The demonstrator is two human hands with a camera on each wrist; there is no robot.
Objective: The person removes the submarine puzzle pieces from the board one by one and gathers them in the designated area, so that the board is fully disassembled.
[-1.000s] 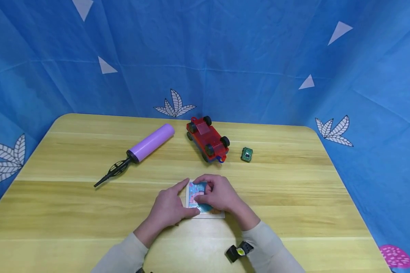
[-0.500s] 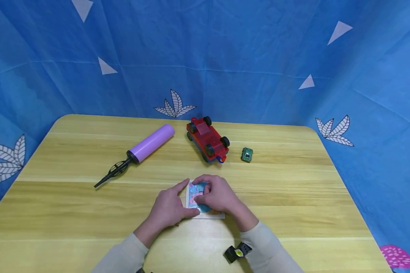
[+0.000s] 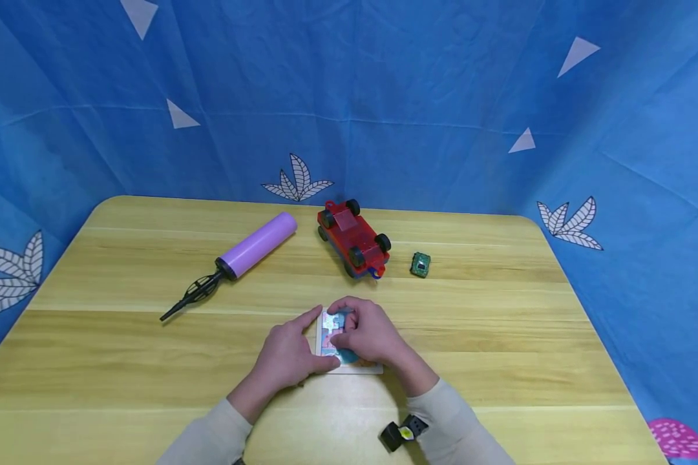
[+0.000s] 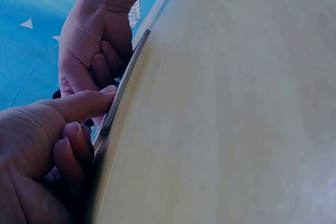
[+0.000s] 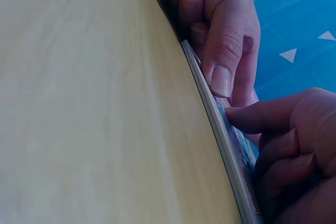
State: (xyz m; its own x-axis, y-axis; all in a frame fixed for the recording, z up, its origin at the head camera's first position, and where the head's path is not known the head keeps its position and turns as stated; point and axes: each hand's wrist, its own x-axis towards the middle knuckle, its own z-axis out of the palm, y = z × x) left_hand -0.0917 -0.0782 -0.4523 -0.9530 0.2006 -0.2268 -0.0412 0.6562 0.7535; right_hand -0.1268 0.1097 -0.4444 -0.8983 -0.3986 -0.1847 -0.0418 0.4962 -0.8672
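Jigsaw puzzle (image 3: 327,329) lies roughly midway between the bench's (image 3: 500,361) side edges, well in from its back one. Left hand's (image 3: 287,352) fingers grip the puzzle's left side; right hand's (image 3: 372,330) touch its face, whether pinching I cannot tell. Piece-fitting seems in hand; next likely calls for gentle pressing.

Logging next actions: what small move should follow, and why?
Probably a gentle downward press with the right hand: its thumb appears to touch the puzzle, while the left hand holds the puzzle's left side, likely bracing it.
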